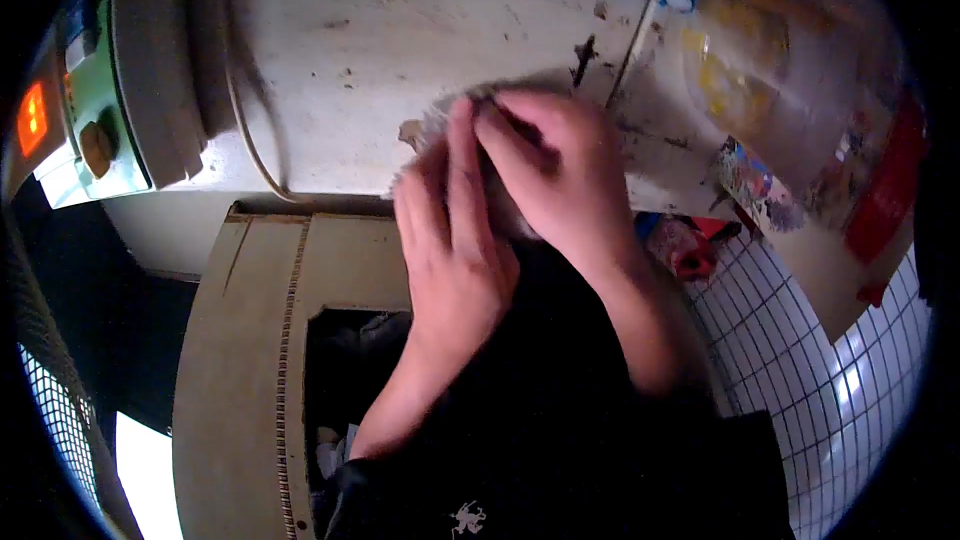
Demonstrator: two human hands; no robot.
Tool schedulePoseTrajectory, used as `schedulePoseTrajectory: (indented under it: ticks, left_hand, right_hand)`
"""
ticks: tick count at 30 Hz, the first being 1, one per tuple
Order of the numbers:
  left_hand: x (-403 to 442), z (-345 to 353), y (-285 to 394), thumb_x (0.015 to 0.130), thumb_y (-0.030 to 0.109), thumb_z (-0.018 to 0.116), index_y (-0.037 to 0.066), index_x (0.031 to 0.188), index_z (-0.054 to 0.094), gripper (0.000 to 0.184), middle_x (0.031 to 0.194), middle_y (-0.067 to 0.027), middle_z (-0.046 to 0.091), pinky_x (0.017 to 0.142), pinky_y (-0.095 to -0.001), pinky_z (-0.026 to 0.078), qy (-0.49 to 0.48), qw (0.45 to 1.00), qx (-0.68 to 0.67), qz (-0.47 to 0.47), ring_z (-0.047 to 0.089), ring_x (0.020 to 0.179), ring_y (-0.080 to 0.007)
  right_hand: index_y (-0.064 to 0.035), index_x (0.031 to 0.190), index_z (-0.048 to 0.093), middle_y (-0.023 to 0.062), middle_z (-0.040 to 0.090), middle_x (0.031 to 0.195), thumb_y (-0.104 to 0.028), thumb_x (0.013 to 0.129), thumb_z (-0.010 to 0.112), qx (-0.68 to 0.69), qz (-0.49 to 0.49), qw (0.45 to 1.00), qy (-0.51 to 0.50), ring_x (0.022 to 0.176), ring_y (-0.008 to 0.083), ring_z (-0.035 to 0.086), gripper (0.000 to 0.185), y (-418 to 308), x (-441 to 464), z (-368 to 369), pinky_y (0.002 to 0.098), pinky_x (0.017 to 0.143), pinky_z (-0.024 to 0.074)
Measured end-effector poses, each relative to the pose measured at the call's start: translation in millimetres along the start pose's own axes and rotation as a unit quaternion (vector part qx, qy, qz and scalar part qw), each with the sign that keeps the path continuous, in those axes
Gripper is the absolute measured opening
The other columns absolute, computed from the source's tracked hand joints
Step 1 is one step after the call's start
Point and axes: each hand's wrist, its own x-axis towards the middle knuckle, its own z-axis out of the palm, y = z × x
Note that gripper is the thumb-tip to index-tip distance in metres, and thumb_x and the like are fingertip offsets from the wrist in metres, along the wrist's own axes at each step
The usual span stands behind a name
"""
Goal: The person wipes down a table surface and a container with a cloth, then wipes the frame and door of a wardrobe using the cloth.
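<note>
Bristling at its edge, the piece looks grey.

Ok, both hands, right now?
Left hand: fingers laid over grey, fuzzy material; grip unclear.
Right hand: fingers curled at that material; hold can't be told.

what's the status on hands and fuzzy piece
Left hand and right hand close together on fuzzy grey piece. Piece mostly hidden by fingers. Cable off left, clear of hands.

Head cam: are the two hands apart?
No, the left hand and right hand come together over the fuzzy grey item.
</note>
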Motion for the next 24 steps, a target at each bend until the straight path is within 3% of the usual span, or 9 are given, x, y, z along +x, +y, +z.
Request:
schedulePoseTrajectory:
  ticks: [1,4,7,9,13,17,19,21,24]
  left_hand:
    - [3.3,-1.3,2.1,0.078,-0.007,0.051,-0.006,0.139,0.039,0.063,0.129,-0.0209,0.048,0.091,-0.0428,0.043,0.003,1.000,0.005,-0.017,0.052,0.103,-0.0347]
    - [-6.6,6.1,8.0,0.080,-0.005,0.052,-0.007,0.140,0.037,0.062,0.126,-0.0228,0.048,0.093,-0.0423,0.043,-0.006,1.000,0.023,0.007,0.051,0.104,-0.0356]
    - [-3.1,6.0,7.8,0.083,-0.002,0.051,-0.007,0.141,0.034,0.061,0.126,-0.0236,0.047,0.095,-0.0416,0.042,-0.008,1.000,0.024,-0.018,0.050,0.107,-0.0367]
    - [3.1,7.1,8.7,0.083,-0.001,0.052,-0.008,0.142,0.033,0.061,0.130,-0.0237,0.045,0.094,-0.0420,0.042,0.032,0.999,0.007,-0.040,0.049,0.108,-0.0373]
    - [-15.8,14.9,18.1,0.083,0.000,0.051,-0.012,0.138,0.035,0.059,0.136,-0.0257,0.042,0.095,-0.0428,0.043,-0.007,0.999,0.036,0.002,0.049,0.108,-0.0384]
    - [4.4,7.0,13.6,0.079,0.002,0.056,-0.011,0.140,0.030,0.068,0.136,-0.0275,0.040,0.097,-0.0443,0.040,0.023,0.998,-0.038,-0.045,0.046,0.113,-0.0398]
    - [-1.8,7.7,13.7,0.081,0.000,0.052,-0.011,0.140,0.031,0.063,0.136,-0.0253,0.040,0.097,-0.0443,0.040,0.006,1.000,0.022,-0.015,0.047,0.112,-0.0397]
    - [-9.9,12.0,16.2,0.082,-0.001,0.051,-0.011,0.140,0.032,0.062,0.136,-0.0254,0.040,0.097,-0.0443,0.040,-0.016,0.999,0.027,0.007,0.047,0.111,-0.0397]
    - [-3.8,9.8,14.4,0.082,0.000,0.051,-0.011,0.140,0.031,0.062,0.135,-0.0266,0.041,0.096,-0.0440,0.042,0.009,1.000,0.004,-0.005,0.048,0.109,-0.0404]
  right_hand:
    - [0.0027,0.078,0.057,0.0073,0.046,0.056,-0.013,0.090,0.060,-0.012,0.017,0.999,-0.037,0.055,0.0066,0.040,0.021,0.1,2.7,-2.2,0.0276,0.049,0.0335]
    - [0.0033,0.077,0.056,0.0078,0.046,0.056,-0.014,0.090,0.061,-0.006,-0.017,0.999,-0.026,0.054,0.0074,0.039,0.022,7.8,-6.9,-4.9,0.0288,0.048,0.0337]
    - [0.0038,0.075,0.054,0.0082,0.046,0.056,-0.013,0.090,0.060,0.003,0.041,0.999,-0.012,0.053,0.0078,0.039,0.023,4.7,-5.5,0.2,0.0296,0.048,0.0337]
    - [0.0026,0.068,0.053,0.0174,0.051,0.055,-0.017,0.088,0.059,0.020,-0.021,1.000,-0.008,0.044,0.0239,0.049,0.028,-3.3,7.6,3.8,0.0369,0.046,0.0372]
    - [0.0017,0.067,0.054,0.0164,0.053,0.056,-0.018,0.087,0.060,0.003,0.042,0.998,-0.043,0.045,0.0182,0.049,0.029,10.4,-10.7,-12.3,0.0362,0.046,0.0365]
    - [0.0014,0.068,0.056,0.0173,0.053,0.056,-0.019,0.087,0.061,0.002,-0.005,1.000,-0.015,0.045,0.0285,0.051,0.029,-4.0,7.8,-0.7,0.0376,0.046,0.0380]
    - [0.0017,0.068,0.056,0.0173,0.054,0.056,-0.019,0.087,0.061,-0.008,-0.014,1.000,-0.013,0.044,0.0278,0.050,0.029,4.1,1.3,-3.7,0.0379,0.046,0.0377]
    - [0.0020,0.068,0.057,0.0177,0.055,0.056,-0.018,0.087,0.061,-0.006,0.066,0.997,-0.025,0.045,0.0285,0.051,0.028,7.3,-11.7,-11.4,0.0387,0.046,0.0384]
    - [0.0022,0.068,0.057,0.0177,0.056,0.058,-0.017,0.086,0.061,-0.009,0.029,0.999,-0.021,0.048,0.0302,0.056,0.027,2.3,0.9,-4.5,0.0397,0.047,0.0402]
